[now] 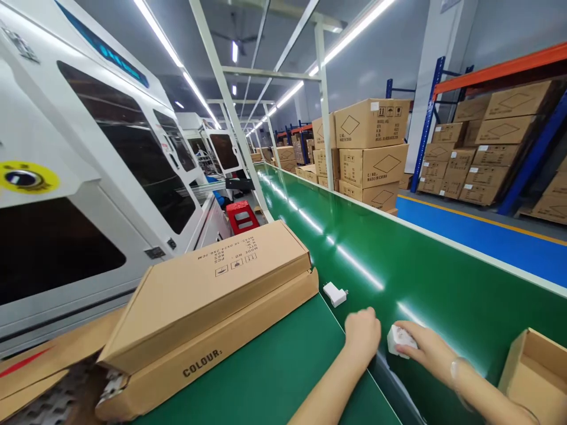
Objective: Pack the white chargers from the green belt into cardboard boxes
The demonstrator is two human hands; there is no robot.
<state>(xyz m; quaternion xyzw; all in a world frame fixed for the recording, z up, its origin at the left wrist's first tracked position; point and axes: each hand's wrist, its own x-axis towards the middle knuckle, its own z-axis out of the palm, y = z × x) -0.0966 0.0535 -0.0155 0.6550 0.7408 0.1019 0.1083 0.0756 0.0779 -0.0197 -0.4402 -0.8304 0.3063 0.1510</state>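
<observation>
My right hand (423,348) is closed around a white power adapter (398,340), a small blocky piece, over the green conveyor belt (354,236). To its left, my left hand (363,335) is curled into a fist near the belt's edge. Its fingers face away from me, so anything inside them is hidden. Just beyond the fist, a second white power adapter (335,294) lies on the belt with its prongs pointing right. Below and between my hands is a dark grey object (394,386), partly covered by the left wrist; its kind is unclear.
A long cardboard carton (212,295) lies on the green table (248,378) at left. An open cardboard box (538,372) stands at lower right. White machines (128,136) line the left side; stacked cartons (372,153) stand beyond the belt. A red stool (241,217) is behind the carton.
</observation>
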